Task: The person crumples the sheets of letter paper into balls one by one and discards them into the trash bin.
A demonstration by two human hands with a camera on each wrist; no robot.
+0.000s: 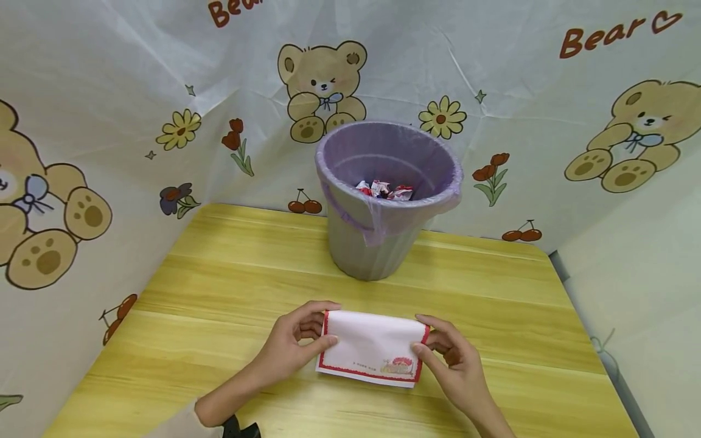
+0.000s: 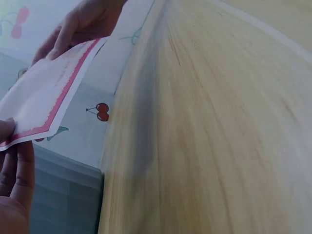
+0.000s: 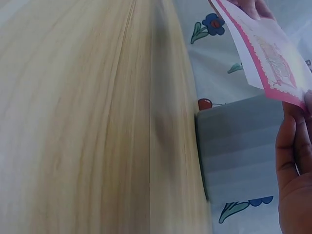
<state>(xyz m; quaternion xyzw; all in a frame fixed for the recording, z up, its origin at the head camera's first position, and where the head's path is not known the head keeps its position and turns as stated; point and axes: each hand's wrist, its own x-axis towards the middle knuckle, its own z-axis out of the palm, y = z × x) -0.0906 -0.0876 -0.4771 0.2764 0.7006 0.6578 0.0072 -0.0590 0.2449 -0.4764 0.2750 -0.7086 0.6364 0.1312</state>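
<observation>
A sheet of paper [image 1: 372, 344], white with a red scalloped border and a small printed picture at its lower right, is folded over and held above the table. My left hand [image 1: 301, 334] pinches its left edge, thumb in front and fingers behind. On the opposite edge my right hand [image 1: 451, 359] pinches it the same way. In the left wrist view the paper [image 2: 48, 92] is raised off the tabletop, with the left hand [image 2: 17, 185] at its near corner. The right wrist view shows the right hand [image 3: 297, 165] at the other end.
A grey-purple bucket [image 1: 364, 243] lined with a thin bag stands behind the hands, with several crumpled red-and-white papers [image 1: 383, 190] inside. The wood-grain table [image 1: 235, 274] meets a cloth backdrop [image 1: 235, 67] printed with bears and flowers.
</observation>
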